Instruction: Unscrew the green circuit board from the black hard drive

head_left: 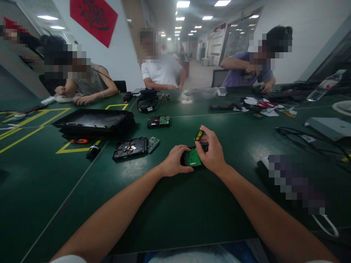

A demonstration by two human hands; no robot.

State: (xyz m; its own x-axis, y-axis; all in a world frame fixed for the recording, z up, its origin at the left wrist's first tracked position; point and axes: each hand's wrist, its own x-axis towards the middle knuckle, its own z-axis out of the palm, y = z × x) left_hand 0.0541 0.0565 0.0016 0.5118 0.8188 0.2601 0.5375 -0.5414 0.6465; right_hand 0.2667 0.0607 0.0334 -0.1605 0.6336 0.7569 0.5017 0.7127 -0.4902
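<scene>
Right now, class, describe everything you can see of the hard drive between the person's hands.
The hard drive is a black, metal-looking box lying flat on the green table, its green circuit board facing up. The left hand grips its left end; the right hand covers its right side, pinching a yellow and black tool above it. Much of it is hidden.

Both arms are bare right down to the fingers: the left forearm (123,204) and right forearm (260,204) run long and slim to the left hand (175,160) and right hand (212,153). A white left sleeve (68,259) and a sliver of white right sleeve (320,261) show at the bottom edge. Between them is blurred blue-and-white chest cloth (192,254).
</scene>
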